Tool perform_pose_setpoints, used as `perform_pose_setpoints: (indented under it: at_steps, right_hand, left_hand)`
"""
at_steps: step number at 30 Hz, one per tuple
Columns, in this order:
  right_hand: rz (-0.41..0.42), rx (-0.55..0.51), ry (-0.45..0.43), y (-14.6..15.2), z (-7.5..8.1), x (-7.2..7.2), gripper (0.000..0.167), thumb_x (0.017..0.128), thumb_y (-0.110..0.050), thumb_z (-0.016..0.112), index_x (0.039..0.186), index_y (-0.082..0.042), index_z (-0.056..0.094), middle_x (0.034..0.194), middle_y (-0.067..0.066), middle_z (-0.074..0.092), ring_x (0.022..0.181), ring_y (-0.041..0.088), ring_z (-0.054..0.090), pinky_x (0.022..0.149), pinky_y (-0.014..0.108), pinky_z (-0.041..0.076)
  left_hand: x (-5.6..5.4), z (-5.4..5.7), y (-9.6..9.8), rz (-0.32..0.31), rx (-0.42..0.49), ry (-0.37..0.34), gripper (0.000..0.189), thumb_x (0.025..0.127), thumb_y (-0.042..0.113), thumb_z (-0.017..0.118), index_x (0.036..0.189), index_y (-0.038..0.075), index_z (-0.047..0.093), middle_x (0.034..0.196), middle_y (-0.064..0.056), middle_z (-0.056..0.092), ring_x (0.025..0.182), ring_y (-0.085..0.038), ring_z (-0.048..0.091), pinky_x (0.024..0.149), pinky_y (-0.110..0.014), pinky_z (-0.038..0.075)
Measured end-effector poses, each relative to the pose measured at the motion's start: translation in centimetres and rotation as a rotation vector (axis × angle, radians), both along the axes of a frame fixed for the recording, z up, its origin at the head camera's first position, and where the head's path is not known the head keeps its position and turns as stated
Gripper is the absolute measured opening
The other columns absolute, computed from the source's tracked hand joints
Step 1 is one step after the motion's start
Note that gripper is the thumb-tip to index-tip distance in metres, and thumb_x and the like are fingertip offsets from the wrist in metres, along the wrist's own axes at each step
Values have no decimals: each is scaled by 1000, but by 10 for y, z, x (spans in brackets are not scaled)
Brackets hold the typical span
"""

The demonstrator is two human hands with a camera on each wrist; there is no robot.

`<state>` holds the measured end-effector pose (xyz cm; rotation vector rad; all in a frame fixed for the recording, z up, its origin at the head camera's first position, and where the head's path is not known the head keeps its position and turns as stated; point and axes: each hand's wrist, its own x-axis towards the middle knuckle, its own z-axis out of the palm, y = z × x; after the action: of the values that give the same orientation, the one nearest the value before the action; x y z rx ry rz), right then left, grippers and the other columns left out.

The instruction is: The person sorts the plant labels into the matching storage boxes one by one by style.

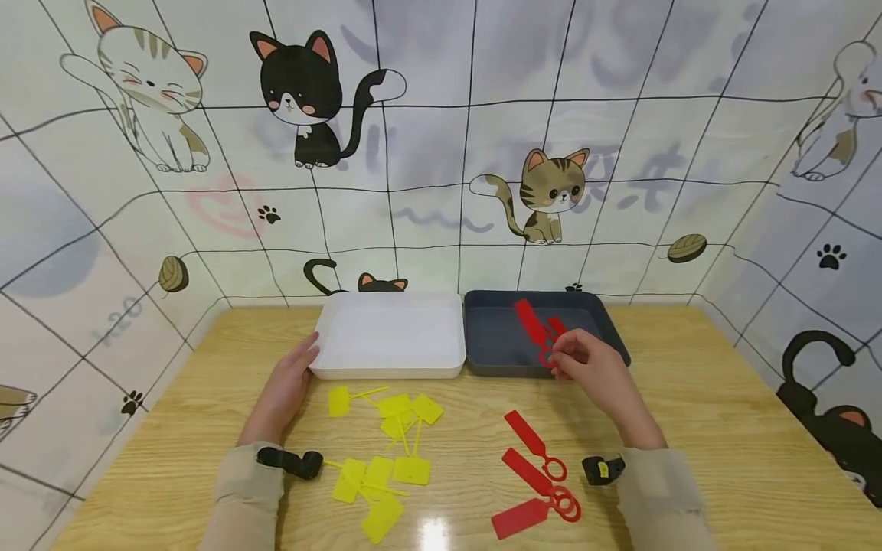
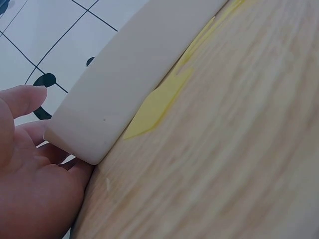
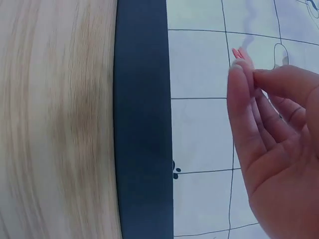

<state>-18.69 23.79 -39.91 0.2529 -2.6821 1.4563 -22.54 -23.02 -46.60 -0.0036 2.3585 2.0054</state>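
Note:
Over the dark tray (image 1: 506, 370), my right hand (image 1: 594, 369) pinches a red tag (image 1: 529, 320) by its ring end between thumb and fingertips. A second red piece (image 1: 556, 326) shows just behind those fingers, partly hidden by them. In the right wrist view the right hand (image 3: 279, 129) is raised beyond the dark tray's side (image 3: 143, 119), with red tips above the fingertips. My left hand (image 1: 285, 386) rests against the left side of the white tray (image 1: 389, 373). The left wrist view shows its fingers at the tray's corner, the thumb raised apart.
Several yellow tags with thin stems (image 1: 411, 471) lie scattered in front of the white tray. On the right, 3 red ring tags (image 1: 520, 518) lie on the wooden table (image 1: 730, 459). A cat-patterned cloth (image 1: 427, 153) stands behind and around the table.

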Motion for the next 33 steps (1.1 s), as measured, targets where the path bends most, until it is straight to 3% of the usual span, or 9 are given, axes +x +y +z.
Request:
perform_pose_setpoints:
  at_steps: [5,9,10,13,15,22,28,33]
  right_hand:
    - [-35,-44,41,-4,-2,-5,14,89,-21,56,99,-11,57,89,6,62,74,18,62,67,32,52]
    - [-85,-120,46,-6,-6,-13,18,90,-23,53,103,-11,59,93,8,62,75,22,61,67,32,52]
    - [-101,-151,66,-1,-18,-22,21,90,-28,54,104,-13,60,93,7,62,74,22,61,66,32,52]
    - [-159,-206,59,4,-30,-33,31,88,-36,53,109,-15,61,98,6,62,76,23,61,63,35,52]
    - [-183,-253,65,13,-46,-44,34,87,-39,55,112,-18,61,100,5,62,74,21,60,59,32,52]
    - [-231,-328,58,30,-87,-70,40,83,-45,56,116,-23,60,105,1,62,75,21,60,57,28,52]
    - [-276,-320,29,29,-97,-73,42,81,-49,56,113,-23,60,104,0,62,74,23,60,55,27,52]
    - [-253,-324,-27,27,-91,-66,48,77,-54,59,113,-22,60,104,1,62,71,24,61,50,23,50]
  left_hand:
    - [0,-1,0,-12,97,-16,58,93,41,40,143,15,23,148,0,12,134,-13,9,107,-35,11]
    - [0,-2,1,-14,126,-20,57,94,39,39,142,14,23,148,0,11,133,-13,9,107,-35,11]
    - [0,-3,1,-15,120,-17,57,94,39,39,142,14,23,148,0,12,133,-13,9,107,-35,11]
    - [-1,-4,1,-16,116,-11,56,94,39,39,142,15,24,148,1,11,133,-13,9,107,-35,11]
    - [-2,-3,1,-18,119,-9,56,94,39,39,142,15,24,148,0,12,133,-13,9,107,-35,11]
    - [8,16,5,-17,75,-18,54,96,34,38,142,11,23,148,-3,12,134,-15,9,107,-37,11]
    - [13,23,6,-20,-11,-4,51,97,32,34,142,11,23,148,-5,13,134,-18,8,107,-39,10]
    - [12,21,6,-4,-39,-3,52,96,34,36,142,13,24,147,-4,15,134,-19,9,107,-39,10]
